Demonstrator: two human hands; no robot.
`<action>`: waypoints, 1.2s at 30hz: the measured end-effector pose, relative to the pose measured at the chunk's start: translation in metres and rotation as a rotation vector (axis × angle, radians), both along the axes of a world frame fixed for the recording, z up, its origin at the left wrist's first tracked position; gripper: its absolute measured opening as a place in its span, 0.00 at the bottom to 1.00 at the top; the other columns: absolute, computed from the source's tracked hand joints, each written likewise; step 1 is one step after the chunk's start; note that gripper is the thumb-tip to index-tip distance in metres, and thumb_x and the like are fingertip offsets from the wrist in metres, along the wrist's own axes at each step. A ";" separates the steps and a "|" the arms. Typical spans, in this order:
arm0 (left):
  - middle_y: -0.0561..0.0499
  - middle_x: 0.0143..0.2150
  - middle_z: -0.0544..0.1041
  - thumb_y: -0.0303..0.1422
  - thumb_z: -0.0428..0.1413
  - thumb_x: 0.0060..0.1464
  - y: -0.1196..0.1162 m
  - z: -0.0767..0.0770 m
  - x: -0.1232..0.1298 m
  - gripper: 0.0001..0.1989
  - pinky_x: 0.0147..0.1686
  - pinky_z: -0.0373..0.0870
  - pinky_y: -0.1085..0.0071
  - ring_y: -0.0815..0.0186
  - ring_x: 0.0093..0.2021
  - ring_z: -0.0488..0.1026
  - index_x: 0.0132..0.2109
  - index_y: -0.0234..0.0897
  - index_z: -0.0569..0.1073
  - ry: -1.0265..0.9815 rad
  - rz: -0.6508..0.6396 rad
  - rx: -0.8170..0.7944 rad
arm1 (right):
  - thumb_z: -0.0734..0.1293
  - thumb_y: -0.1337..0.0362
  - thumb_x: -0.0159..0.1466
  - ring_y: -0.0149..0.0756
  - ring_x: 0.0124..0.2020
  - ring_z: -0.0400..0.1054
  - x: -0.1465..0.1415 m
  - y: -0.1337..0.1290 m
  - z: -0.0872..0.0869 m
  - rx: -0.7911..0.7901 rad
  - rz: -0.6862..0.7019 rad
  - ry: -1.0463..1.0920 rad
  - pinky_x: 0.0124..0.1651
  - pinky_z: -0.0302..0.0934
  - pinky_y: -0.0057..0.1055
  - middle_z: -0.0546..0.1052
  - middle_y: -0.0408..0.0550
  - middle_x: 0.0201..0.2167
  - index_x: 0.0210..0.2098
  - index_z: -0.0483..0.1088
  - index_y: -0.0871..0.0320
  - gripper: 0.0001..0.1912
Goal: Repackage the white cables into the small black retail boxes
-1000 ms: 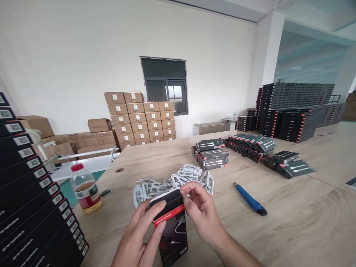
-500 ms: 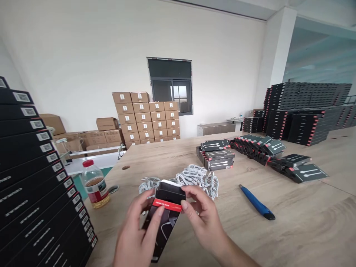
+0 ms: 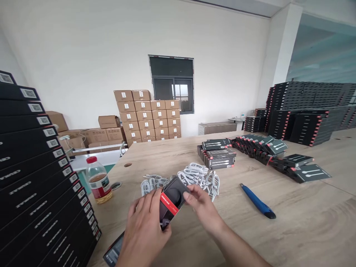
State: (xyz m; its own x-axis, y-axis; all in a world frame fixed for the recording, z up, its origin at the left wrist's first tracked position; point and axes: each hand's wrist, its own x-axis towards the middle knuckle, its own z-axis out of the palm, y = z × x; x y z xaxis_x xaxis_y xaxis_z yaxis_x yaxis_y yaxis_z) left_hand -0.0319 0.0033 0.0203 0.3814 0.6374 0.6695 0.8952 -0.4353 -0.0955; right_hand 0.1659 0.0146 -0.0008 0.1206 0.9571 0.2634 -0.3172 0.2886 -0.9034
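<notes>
A slim black retail box (image 3: 167, 211) with a red band is tilted in front of me, its upper end toward the right. My left hand (image 3: 147, 222) wraps round its middle from above. A dark end piece (image 3: 114, 248), apparently the same box's lower end, shows left of that hand. The thumb and fingers of my right hand (image 3: 204, 207) pinch the right edge of the black tray (image 3: 174, 187) at the box's upper end. Just behind lie bundled white cables (image 3: 194, 174), with more coils (image 3: 151, 183) to the left.
A blue utility knife (image 3: 258, 202) lies to the right. Packed black boxes (image 3: 219, 162) stand beyond the cables, with more boxes (image 3: 308, 172) strewn rightward. A tall stack of boxes (image 3: 41, 185) and a red-capped bottle (image 3: 98, 181) flank me on the left.
The box has swung from nearly upright to a diagonal tilt, its top going right. My left hand has rolled over onto it. The white strip at the tray's end no longer shows.
</notes>
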 end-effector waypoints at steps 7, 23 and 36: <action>0.41 0.60 0.71 0.25 0.56 0.43 0.006 -0.008 -0.013 0.41 0.56 0.65 0.54 0.50 0.58 0.69 0.67 0.38 0.59 -0.053 0.012 -0.200 | 0.81 0.50 0.43 0.31 0.24 0.67 0.021 0.019 -0.002 -0.164 -0.081 0.279 0.24 0.62 0.27 0.74 0.40 0.24 0.29 0.70 0.57 0.25; 0.43 0.65 0.66 0.20 0.51 0.50 0.017 -0.004 -0.020 0.34 0.70 0.38 0.36 0.51 0.69 0.61 0.63 0.45 0.58 -0.278 -0.200 -0.162 | 0.77 0.55 0.47 0.30 0.24 0.70 0.053 0.039 -0.015 -0.174 -0.315 0.384 0.22 0.63 0.24 0.73 0.36 0.22 0.29 0.61 0.53 0.22; 0.42 0.70 0.60 0.31 0.55 0.61 0.001 0.086 -0.027 0.26 0.70 0.52 0.44 0.51 0.73 0.54 0.64 0.49 0.59 -0.285 -0.465 -0.129 | 0.76 0.66 0.44 0.31 0.20 0.69 -0.008 0.013 -0.010 -0.301 0.122 0.353 0.20 0.66 0.26 0.68 0.33 0.15 0.22 0.62 0.55 0.17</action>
State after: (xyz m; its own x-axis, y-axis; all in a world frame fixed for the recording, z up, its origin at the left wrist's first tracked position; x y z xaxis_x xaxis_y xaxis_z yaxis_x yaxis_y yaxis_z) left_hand -0.0589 0.0045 0.1064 0.4573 0.5284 0.7153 0.5885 -0.7829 0.2021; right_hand 0.1583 0.0271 -0.0110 0.0352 0.9973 -0.0641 -0.6347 -0.0272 -0.7723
